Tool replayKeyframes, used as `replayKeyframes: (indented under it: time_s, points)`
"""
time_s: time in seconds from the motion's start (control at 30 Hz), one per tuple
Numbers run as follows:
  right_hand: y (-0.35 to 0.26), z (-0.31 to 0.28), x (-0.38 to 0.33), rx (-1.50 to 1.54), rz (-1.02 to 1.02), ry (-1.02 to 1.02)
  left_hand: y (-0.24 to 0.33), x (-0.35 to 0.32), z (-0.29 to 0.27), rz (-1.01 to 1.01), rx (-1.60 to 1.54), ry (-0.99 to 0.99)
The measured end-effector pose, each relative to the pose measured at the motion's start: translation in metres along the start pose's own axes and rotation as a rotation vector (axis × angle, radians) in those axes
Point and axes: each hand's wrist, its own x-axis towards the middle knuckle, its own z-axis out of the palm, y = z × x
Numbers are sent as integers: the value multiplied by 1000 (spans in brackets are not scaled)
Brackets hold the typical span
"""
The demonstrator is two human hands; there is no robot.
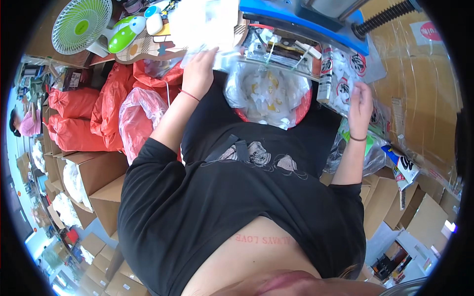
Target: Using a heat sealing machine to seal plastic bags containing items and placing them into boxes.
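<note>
At the table's front edge, my left hand (198, 75) has its fingers closed on a see-through plastic piece (189, 60). Bright glare over the white area behind it hides the piece's outline. On the right, my right hand (360, 109) is raised with fingers loosely extended and nothing visible in them. It is nearest to a stack of white packages (340, 81) with red and black round marks, beside the machine. Between my hands, a red-rimmed basin (304, 106) lined with see-through plastic holds whitish and yellowish scraps.
A blue-framed machine (296, 15) with a black spring stands over a metal fixture (281, 49). A green and white fan (81, 24) stands at far left. Red plastic bags (111, 106) and open cartons (103, 180) crowd my left; a large cardboard sheet (414, 84) rises at right.
</note>
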Motion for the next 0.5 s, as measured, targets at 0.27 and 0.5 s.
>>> replayKeyframes:
  time_s: [0.27,0.5]
  points:
    - [-83,39,22,451,-170,-156,115,-8,-4,-234,-854,-414]
    - [-67,25,34,316,-105,-487,155,-24,13,-361,-1356,-740]
